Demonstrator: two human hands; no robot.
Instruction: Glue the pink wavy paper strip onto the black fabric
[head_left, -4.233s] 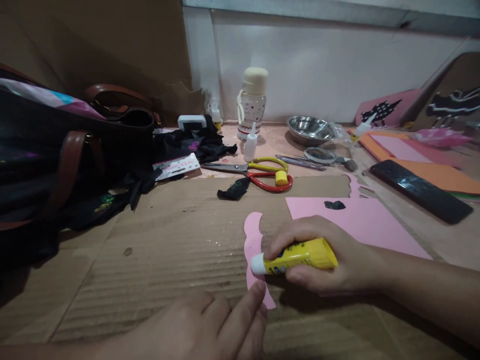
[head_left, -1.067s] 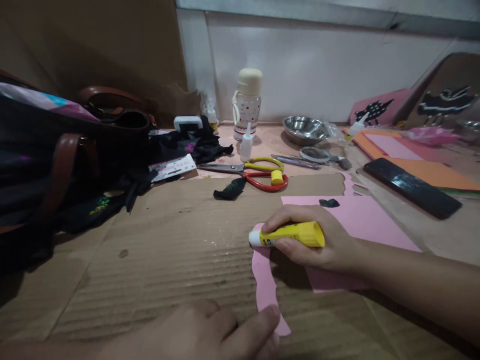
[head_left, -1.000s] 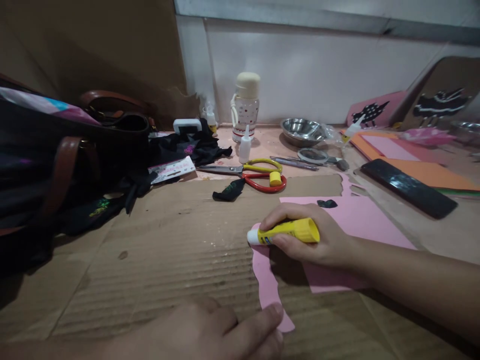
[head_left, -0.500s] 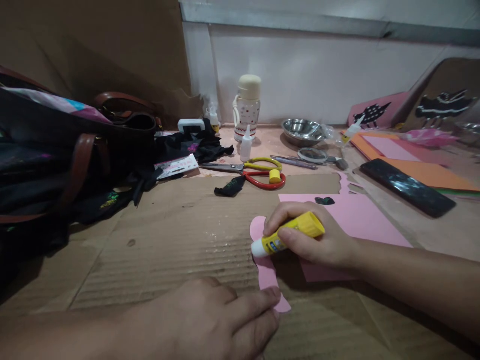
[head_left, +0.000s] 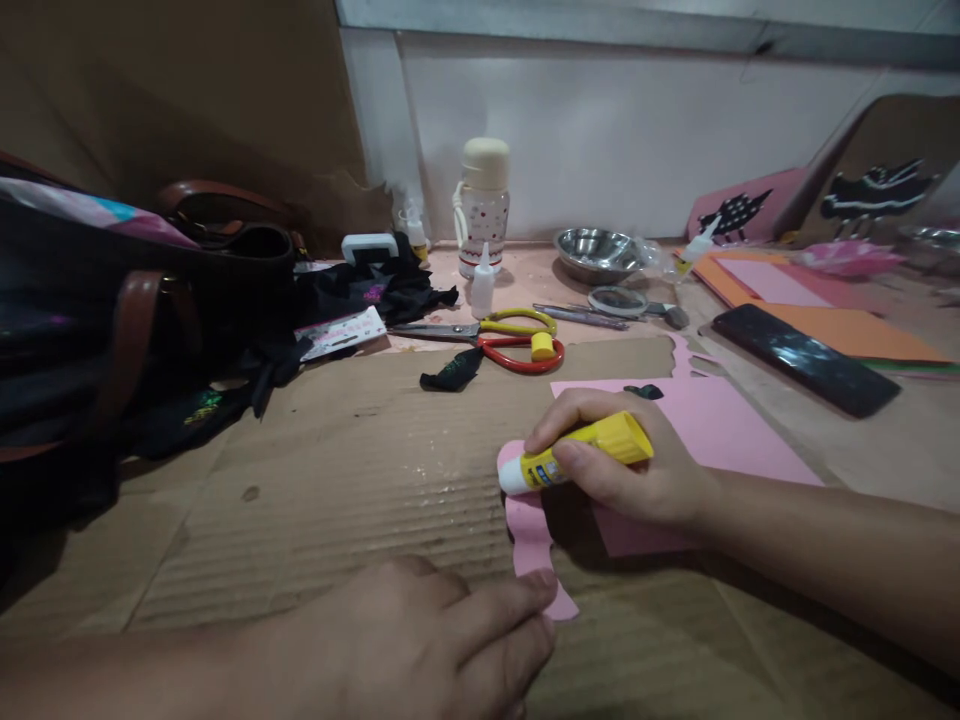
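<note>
My right hand [head_left: 637, 470] grips a yellow glue stick [head_left: 577, 453] lying nearly flat, its white tip pressed on the far end of a small pink paper cutout [head_left: 531, 530]. That cutout lies on a brown corrugated cardboard sheet [head_left: 352, 470]. My left hand [head_left: 420, 640] rests on the cardboard at the bottom, one fingertip pinning the near end of the cutout. A larger pink paper sheet [head_left: 712, 425] lies under and beyond my right wrist.
Yellow and red scissors [head_left: 510, 340], a yellow cap [head_left: 541, 346], a white bottle [head_left: 484, 205], small glue bottle [head_left: 482, 283] and steel bowl [head_left: 596, 250] stand behind. A dark bag [head_left: 135, 310] fills the left. A black phone [head_left: 806, 358] and orange sheets [head_left: 832, 325] lie right.
Over the last seconds my right hand has rubbed the glue stick back and forth along the pink cutout. My left fingertip has stayed on its near end.
</note>
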